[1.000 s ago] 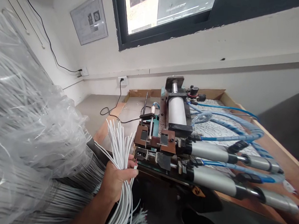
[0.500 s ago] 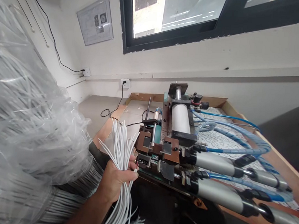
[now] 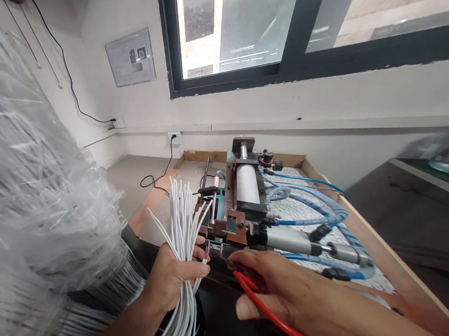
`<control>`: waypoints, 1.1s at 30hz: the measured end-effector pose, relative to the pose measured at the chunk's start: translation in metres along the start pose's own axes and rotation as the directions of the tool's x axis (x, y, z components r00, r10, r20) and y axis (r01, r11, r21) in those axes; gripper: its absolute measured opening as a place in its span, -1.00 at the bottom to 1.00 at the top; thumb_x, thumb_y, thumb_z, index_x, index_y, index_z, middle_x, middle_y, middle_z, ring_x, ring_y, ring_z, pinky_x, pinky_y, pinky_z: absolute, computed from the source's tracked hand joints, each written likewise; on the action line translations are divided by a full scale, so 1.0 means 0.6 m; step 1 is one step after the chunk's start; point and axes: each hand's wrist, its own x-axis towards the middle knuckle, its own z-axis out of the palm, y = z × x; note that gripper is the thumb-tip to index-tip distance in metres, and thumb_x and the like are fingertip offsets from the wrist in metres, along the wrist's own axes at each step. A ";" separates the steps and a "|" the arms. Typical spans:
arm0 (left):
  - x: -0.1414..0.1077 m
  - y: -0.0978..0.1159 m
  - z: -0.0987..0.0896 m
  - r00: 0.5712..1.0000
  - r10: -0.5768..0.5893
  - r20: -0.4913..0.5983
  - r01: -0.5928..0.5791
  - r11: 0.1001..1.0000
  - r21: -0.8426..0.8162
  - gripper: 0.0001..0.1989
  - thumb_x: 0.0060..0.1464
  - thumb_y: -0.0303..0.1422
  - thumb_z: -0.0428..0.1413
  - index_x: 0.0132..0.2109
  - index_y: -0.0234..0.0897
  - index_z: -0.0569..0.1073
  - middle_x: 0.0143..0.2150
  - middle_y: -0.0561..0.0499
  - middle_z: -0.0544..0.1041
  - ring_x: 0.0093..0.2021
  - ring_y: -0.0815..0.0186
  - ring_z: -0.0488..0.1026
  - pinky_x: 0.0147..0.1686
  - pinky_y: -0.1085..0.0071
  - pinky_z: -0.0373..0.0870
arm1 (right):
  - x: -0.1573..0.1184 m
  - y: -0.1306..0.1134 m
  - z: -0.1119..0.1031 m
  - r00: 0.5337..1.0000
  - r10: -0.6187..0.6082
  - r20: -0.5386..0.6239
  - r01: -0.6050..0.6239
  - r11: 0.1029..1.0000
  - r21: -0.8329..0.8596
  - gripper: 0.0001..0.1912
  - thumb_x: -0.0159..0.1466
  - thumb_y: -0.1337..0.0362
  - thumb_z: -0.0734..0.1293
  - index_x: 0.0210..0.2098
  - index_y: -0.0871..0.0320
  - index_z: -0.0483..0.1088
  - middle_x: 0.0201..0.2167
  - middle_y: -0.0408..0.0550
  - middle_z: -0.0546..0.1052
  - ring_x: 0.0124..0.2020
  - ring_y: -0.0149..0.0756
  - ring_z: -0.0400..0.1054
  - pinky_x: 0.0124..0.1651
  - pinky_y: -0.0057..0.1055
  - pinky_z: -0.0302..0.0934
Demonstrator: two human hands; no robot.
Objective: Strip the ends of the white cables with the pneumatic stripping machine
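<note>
A bundle of white cables stands in my left hand, which is closed around it with the thumb across the front. The cable tips fan out above the fist and the lengths hang below. At the bundle's right side one cable end shows a bit of red wire. My right hand is closed on red-handled pliers; their jaws point left toward that red wire. Whether the jaws touch it, I cannot tell. Just beyond both hands sits a machine with metal cylinders.
Plastic-wrapped cable bundles are piled along the left. Blue air hoses loop across the machine's wooden-edged tray. A black cord runs from a wall socket. A green-topped shelf stands at the right.
My right hand has come into view from the right with the red-handled pliers. The left hand still grips the cables. The view has swung somewhat to the right.
</note>
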 end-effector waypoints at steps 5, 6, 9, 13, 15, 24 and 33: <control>0.002 -0.004 -0.002 1.000 -0.014 0.025 0.013 0.999 0.039 -0.62 -0.38 -0.61 0.15 -0.27 -0.34 0.40 -0.53 0.08 0.43 -0.63 0.48 0.24 -0.69 0.56 0.06 | 0.020 -0.003 -0.007 0.984 0.005 0.179 -0.006 1.000 0.004 -0.58 0.00 -0.02 0.28 -0.30 0.18 0.36 -0.60 -0.18 0.26 -0.59 -0.48 0.06 -0.60 -0.57 -0.07; 0.003 -0.005 -0.003 0.999 -0.017 0.029 0.016 0.999 0.046 -0.62 -0.38 -0.60 0.15 -0.26 -0.34 0.40 -0.53 0.07 0.43 -0.64 0.49 0.24 -0.70 0.56 0.05 | 0.022 -0.003 -0.007 0.980 0.005 0.199 -0.010 1.000 0.026 -0.59 0.00 -0.02 0.27 -0.31 0.19 0.36 -0.61 -0.20 0.23 -0.60 -0.49 0.04 -0.60 -0.58 -0.09; 0.006 -0.007 -0.005 0.999 -0.013 0.036 0.011 0.998 0.057 -0.61 -0.39 -0.61 0.15 -0.26 -0.35 0.41 -0.51 0.06 0.44 -0.64 0.49 0.24 -0.71 0.57 0.04 | 0.026 -0.004 -0.005 0.970 0.015 0.241 -0.037 0.995 0.088 -0.59 0.00 -0.01 0.28 -0.32 0.20 0.35 -0.63 -0.22 0.18 -0.60 -0.51 -0.01 -0.61 -0.59 -0.12; 0.008 -0.008 -0.007 0.999 -0.008 0.046 0.006 0.999 0.037 -0.59 -0.39 -0.63 0.15 -0.25 -0.34 0.41 -0.50 0.05 0.45 -0.62 0.48 0.26 -0.70 0.56 0.05 | 0.029 -0.006 -0.002 0.967 0.016 0.255 -0.044 0.994 0.105 -0.60 0.02 0.00 0.26 -0.31 0.19 0.33 -0.62 -0.23 0.15 -0.59 -0.51 -0.03 -0.59 -0.59 -0.12; 0.009 -0.008 -0.006 0.999 -0.004 0.046 0.003 1.000 0.026 -0.60 -0.39 -0.63 0.14 -0.26 -0.33 0.41 -0.50 0.06 0.45 -0.62 0.49 0.26 -0.71 0.57 0.04 | 0.030 -0.005 0.000 0.970 -0.001 0.243 -0.026 0.994 0.107 -0.62 0.04 0.00 0.25 -0.31 0.19 0.32 -0.61 -0.24 0.15 -0.58 -0.52 -0.03 -0.58 -0.59 -0.12; 0.008 -0.007 -0.006 0.999 -0.024 0.033 0.023 1.000 0.011 -0.57 -0.40 -0.63 0.15 -0.24 -0.33 0.41 -0.50 0.06 0.46 -0.61 0.47 0.28 -0.70 0.57 0.06 | 0.037 -0.002 0.004 0.975 0.009 0.221 -0.033 0.994 0.106 -0.70 0.07 0.06 0.23 -0.48 0.22 0.28 -0.65 -0.24 0.12 -0.60 -0.53 -0.05 -0.59 -0.59 -0.12; 0.013 -0.010 -0.004 0.999 -0.044 0.023 0.043 0.999 0.025 -0.55 -0.41 -0.60 0.16 -0.22 -0.35 0.40 -0.48 0.03 0.47 -0.60 0.45 0.29 -0.70 0.57 0.05 | 0.040 0.015 0.024 0.997 0.030 0.072 -0.038 0.994 0.103 -0.67 0.03 0.05 0.24 -0.59 0.22 0.24 -0.69 -0.25 0.09 -0.63 -0.54 -0.08 -0.62 -0.57 -0.17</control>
